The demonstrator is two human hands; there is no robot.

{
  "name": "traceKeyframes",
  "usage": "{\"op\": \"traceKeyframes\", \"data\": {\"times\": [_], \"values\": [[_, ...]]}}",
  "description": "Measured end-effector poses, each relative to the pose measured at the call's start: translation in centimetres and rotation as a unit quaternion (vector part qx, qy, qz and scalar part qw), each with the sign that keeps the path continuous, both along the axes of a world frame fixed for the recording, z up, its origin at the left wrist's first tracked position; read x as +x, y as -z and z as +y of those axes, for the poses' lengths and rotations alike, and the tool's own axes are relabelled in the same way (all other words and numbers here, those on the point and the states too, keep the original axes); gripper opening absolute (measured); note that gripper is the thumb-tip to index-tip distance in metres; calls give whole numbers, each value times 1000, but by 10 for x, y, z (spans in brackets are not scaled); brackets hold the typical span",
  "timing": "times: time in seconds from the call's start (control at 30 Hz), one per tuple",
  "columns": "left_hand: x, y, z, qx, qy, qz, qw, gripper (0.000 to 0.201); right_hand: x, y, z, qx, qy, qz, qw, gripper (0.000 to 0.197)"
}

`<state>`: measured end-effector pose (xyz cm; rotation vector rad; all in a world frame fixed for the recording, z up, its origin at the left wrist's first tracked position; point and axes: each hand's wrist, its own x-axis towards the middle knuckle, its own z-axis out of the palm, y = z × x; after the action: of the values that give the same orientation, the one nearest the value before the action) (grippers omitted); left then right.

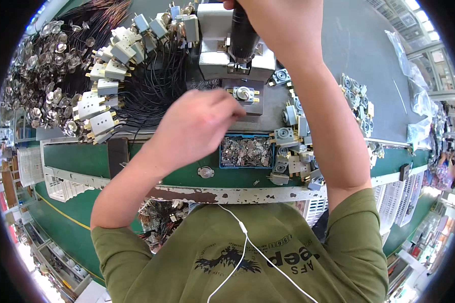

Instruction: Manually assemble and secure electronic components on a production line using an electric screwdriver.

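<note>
In the head view, looking down on a workbench, the person's right hand (283,12) reaches to the upper edge, curled around the top of a black cylindrical tool (242,40); most of its fingers are out of frame. The tool points down, apparently held upright to line up with the pale metal block (215,65) under its tip.

The left hand (202,121) is bent inward, below and left of the tool. Its fingers are blurred, so whether they are apart or pinching something cannot be told. Just beyond its fingertips, a small component with a round metal centre (244,94) sits on a dark metal plate (253,109), which probably keeps it steady.

Just below the left hand's fingers, a blue tray (247,167) holds small metal pieces, likely placed there for easy reach. Nearer the person lies one loose round metal part (206,172). Left of this hand are white housings (91,105) with black wires (154,83); right of it, below the right forearm, similar grey components (284,134) are heaped.
</note>
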<state>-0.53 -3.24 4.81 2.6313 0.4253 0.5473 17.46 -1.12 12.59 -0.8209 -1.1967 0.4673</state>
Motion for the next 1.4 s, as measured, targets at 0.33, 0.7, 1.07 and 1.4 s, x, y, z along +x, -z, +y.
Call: {"op": "traceKeyframes", "data": {"times": [0.33,0.7,1.07,1.4], "values": [[12,33,20,55,-78,5,995,11,2,12,-29,34,-58,12,998,69],[10,47,25,51,-49,-51,996,15,5,29,-36,49,-49,50,996,73],[13,48,21,32,-53,-43,997,15,-8,30,-39,73,-73,80,991,78],[17,37,22,-79,-128,7,989,26,-4,32,-16,12,-68,-35,997,60]]}}
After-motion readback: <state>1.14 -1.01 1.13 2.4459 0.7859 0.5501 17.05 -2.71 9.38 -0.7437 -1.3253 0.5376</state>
